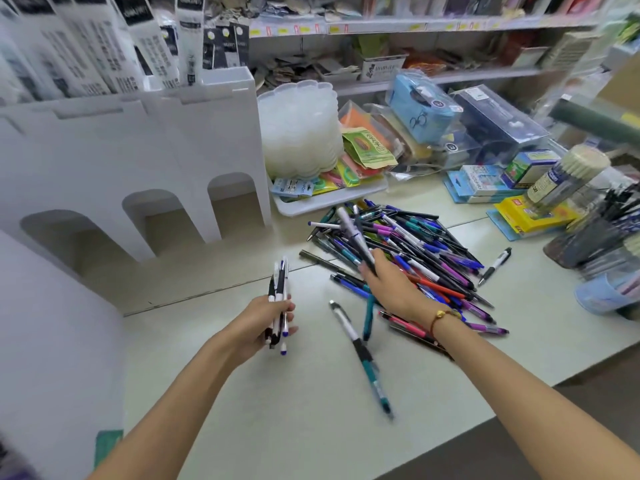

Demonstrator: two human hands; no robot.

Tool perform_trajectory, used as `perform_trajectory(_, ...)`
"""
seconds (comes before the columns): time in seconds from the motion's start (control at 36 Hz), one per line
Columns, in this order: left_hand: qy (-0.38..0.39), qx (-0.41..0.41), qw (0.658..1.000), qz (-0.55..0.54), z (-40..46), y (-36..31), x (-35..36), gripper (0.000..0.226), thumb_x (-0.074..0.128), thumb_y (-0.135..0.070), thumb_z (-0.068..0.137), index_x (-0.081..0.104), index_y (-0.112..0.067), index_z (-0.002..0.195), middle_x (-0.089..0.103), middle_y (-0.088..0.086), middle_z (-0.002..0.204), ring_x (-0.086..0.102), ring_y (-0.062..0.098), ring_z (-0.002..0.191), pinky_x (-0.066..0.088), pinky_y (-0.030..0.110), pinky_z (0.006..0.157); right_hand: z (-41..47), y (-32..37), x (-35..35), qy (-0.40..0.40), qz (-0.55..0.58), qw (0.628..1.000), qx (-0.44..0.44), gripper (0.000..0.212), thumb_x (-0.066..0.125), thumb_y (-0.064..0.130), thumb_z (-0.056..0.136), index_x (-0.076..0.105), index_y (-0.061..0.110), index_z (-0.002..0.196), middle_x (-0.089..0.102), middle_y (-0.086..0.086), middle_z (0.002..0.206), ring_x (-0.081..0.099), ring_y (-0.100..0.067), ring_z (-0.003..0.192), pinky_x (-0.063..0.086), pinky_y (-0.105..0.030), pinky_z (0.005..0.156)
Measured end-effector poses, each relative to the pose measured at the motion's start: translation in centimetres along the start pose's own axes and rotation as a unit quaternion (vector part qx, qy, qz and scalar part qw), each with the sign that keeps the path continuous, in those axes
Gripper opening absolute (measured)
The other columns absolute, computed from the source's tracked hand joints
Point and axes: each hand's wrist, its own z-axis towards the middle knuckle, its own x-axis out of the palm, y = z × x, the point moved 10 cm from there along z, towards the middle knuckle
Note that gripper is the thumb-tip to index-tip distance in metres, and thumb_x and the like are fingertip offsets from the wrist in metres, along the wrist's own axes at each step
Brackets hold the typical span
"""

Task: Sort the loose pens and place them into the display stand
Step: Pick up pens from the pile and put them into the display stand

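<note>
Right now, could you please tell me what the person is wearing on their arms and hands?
Both arms are bare, with no sleeves in view and no gloves on the hands. The right wrist carries a thin red cord bracelet with a small gold-coloured bead. The left hand and wrist show no jewellery, and the right hand shows no rings.

Stationery shop. Price-tagged shelves (415, 27) behind the tabletop (277, 393); packaged goods (502, 123) stacked on it; white display stand (138, 161) at its left.
</note>
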Motion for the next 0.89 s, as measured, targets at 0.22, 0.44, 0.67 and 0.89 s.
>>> perform_trajectory(0.22,0.071,-0.043,0.997,-0.003,-1.3,-1.4,3.0,0.017,0.05,-0.014,0.099,0.059,0.0,0.095,0.066,0.009,0.091,0.066,0.015,0.078,0.059,0.025,0.063,-1.2,1.0,1.6,0.048,0.381,0.917,0.104,0.015,0.042,0.023,0.102,0.048,0.014,0.091,0.054,0.002,0.079,0.051,-0.009,0.07,0.047,-0.02,0.064)
perform_trajectory(0.44,0.081,-0.057,0.994,0.035,-2.4,-0.3,2.6,0.023,0.051,-0.018,0.099,0.053,-0.002,0.115,0.068,0.013,0.111,0.072,0.019,0.091,0.06,0.031,0.071,-2.7,0.9,6.4,0.086,0.381,0.914,0.112,0.017,0.043,0.023,0.102,0.053,0.01,0.103,0.059,0.002,0.087,0.062,-0.006,0.077,0.045,-0.022,0.071)
perform_trajectory(0.67,0.112,-0.072,0.986,0.103,-4.0,0.7,2.1,0.032,0.052,-0.032,0.098,0.06,-0.006,0.115,0.071,0.001,0.096,0.066,0.01,0.075,0.058,0.028,0.071,-3.5,1.4,7.4,0.051,0.408,0.904,0.115,0.013,0.045,0.022,0.101,0.053,0.012,0.1,0.053,-0.003,0.088,0.056,-0.013,0.078,0.045,-0.024,0.066)
perform_trajectory(0.89,0.146,-0.041,0.985,0.077,-5.6,0.4,3.2,0.032,0.055,-0.035,0.095,0.058,-0.007,0.109,0.05,-0.003,0.072,0.045,0.005,0.056,0.047,0.019,0.057,-5.5,2.0,8.3,0.062,0.545,0.819,0.167,0.028,0.046,0.026,0.101,0.063,0.011,0.116,0.061,-0.005,0.099,0.059,-0.014,0.086,0.049,-0.025,0.067)
